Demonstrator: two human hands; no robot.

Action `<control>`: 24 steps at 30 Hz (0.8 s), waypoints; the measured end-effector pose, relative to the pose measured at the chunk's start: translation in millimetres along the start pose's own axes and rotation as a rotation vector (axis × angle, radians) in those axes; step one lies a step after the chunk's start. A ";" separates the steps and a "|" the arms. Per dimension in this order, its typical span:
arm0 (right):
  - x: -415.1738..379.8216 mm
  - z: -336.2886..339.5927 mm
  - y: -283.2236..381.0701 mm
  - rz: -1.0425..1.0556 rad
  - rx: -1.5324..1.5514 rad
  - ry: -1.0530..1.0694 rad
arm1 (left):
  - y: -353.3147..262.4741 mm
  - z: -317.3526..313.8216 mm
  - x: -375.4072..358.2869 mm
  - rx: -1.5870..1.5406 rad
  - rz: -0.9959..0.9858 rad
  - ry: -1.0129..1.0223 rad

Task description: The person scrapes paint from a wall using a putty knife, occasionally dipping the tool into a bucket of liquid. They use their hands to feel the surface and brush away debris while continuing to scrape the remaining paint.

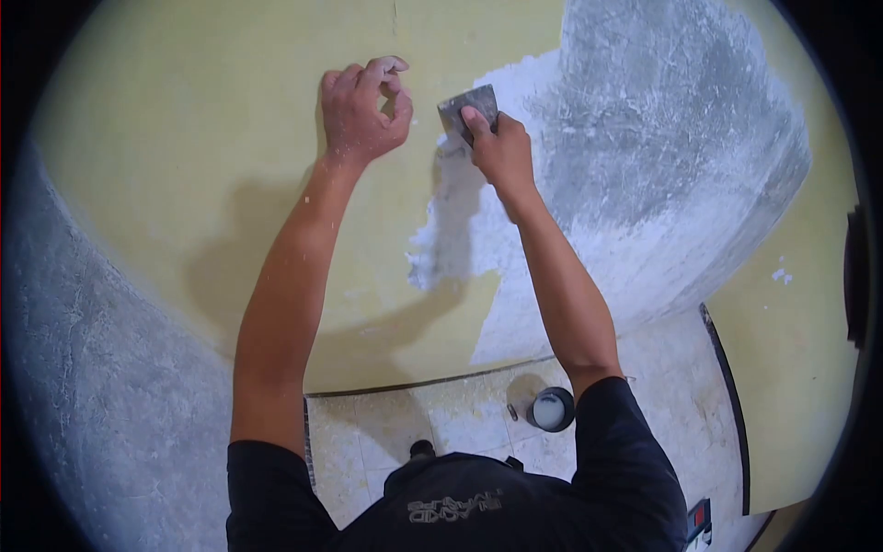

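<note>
Black shirt [460,501]: nearest, bottom centre.
Right hand [506,152]: grips scraper [480,98], upper centre, thumb flat, likely steadying it.
Left hand [354,120]: loosely curled, seemingly empty; whether it braces on yellow wall [184,120], unclear.
Arm shadow [451,248]: dims patch border, centre.
Bucket [535,413]: lower centre, on floor [469,428].

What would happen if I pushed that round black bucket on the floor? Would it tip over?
The bucket looks likely to slide before tipping, since it sits upright on flat tiles. It may feel heavier than an empty one, as there's pale stuff inside. A hard shove might spill some, because the top looks open.
</note>
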State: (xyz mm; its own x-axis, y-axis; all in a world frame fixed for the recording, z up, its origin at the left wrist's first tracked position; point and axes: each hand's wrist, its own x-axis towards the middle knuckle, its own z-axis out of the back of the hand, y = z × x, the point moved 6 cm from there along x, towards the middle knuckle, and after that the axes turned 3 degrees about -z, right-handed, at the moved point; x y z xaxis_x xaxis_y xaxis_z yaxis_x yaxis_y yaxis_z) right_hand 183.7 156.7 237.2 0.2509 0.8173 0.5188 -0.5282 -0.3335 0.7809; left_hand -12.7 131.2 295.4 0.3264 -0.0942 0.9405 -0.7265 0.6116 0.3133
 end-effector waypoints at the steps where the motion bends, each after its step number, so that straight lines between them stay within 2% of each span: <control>1: -12.8 5.7 0.2 -0.007 -0.004 0.002 | -10.0 1.1 -11.1 -0.230 0.246 0.013; 3: -59.8 1.1 -8.5 -0.152 0.461 0.277 | -42.2 0.8 -47.8 -0.571 0.646 0.104; 4: -87.8 -2.3 -26.3 -0.244 0.477 0.354 | -66.5 2.7 -76.2 -0.681 0.803 0.187; 5: -118.6 -5.2 -47.1 -0.249 0.551 0.413 | -91.2 4.6 -101.9 -0.785 0.933 0.266; 6: -152.8 -1.9 -53.7 -0.393 0.630 0.431 | -109.3 -18.6 -156.5 -0.947 1.035 0.302; 7: -180.9 -6.1 -73.1 -0.381 0.668 0.415 | -131.8 -33.5 -194.7 -1.213 1.157 0.341; 8: -203.9 -8.4 -83.5 -0.408 0.676 0.424 | -157.2 -19.3 -192.8 -1.559 1.282 0.471; 9: -222.2 -14.3 -94.6 -0.447 0.733 0.389 | -179.1 -14.3 -205.6 -1.656 1.377 0.559; 10: -240.2 -19.5 -104.8 -0.501 0.791 0.354 | -193.8 -13.8 -227.9 -1.592 1.459 0.633; 11: -251.3 -20.2 -104.7 -0.495 0.766 0.292 | -202.0 -9.4 -229.3 -1.427 1.471 0.667; 13: -255.8 -18.3 -106.1 -0.468 0.750 0.230 | -208.7 -11.3 -238.6 -1.266 1.372 0.493; 15: -262.4 -24.8 -114.2 -0.453 0.648 0.428 | -201.9 -25.7 -248.6 -1.228 1.351 0.444; 17: -271.5 -33.6 -137.2 -0.423 0.687 0.463 | -181.8 -25.2 -246.1 -1.208 1.465 0.228; 18: -271.0 -38.5 -144.5 -0.403 0.719 0.497 | -166.0 -19.5 -217.3 -1.270 1.512 0.105; 19: -269.3 -33.9 -140.9 -0.494 0.775 0.479 | -150.1 -15.9 -195.4 -1.186 1.494 0.149; 20: -268.2 -35.8 -153.4 -0.498 0.784 0.500 | -132.4 -15.5 -177.0 -1.099 1.475 0.195; 22: -283.2 -42.4 -191.4 -0.550 0.677 0.704 | -100.3 -19.4 -148.9 -0.920 1.385 0.222; 24: -282.4 -32.8 -208.6 -0.540 0.628 0.772 | -76.7 -20.5 -108.3 -0.577 1.200 0.300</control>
State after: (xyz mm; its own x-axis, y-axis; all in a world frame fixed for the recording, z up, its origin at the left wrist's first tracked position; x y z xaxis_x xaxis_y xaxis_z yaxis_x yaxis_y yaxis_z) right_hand 196.4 10.9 -83.7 -0.3601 0.9248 -0.1229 0.0534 0.1520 0.9869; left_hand 20.2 110.6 166.9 -0.1490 0.8499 0.5055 -0.3241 0.4410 -0.8370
